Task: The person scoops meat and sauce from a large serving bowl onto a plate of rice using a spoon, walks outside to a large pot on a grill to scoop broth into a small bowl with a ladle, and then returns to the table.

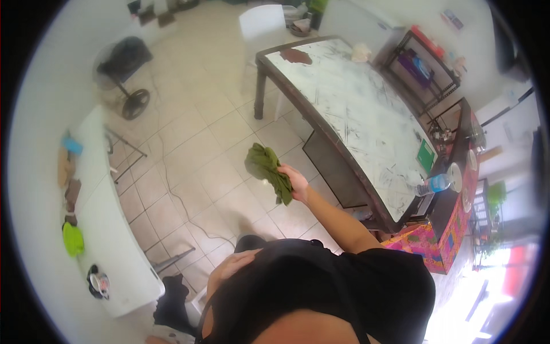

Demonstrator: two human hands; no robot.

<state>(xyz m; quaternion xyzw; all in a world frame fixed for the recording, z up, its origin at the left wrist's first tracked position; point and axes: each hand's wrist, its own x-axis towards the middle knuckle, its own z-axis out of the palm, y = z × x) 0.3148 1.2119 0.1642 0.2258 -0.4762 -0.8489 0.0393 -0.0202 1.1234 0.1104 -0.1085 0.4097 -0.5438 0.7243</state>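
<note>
My right hand grips a crumpled olive-green cloth, held out in front of me above the tiled floor. Folds of the cloth hang on both sides of the fingers. Against the front of my black shirt, at the waist, rests my left hand; its fingertips are hard to make out, and I see nothing held in it. To the right of the cloth stands a dark-edged table with a worn, smudged white top.
A water bottle and a green booklet lie near the table's right end. A cable crosses the floor. Leftward, a white folding table bears a mug. Farther off are a pedestal fan and a white chair.
</note>
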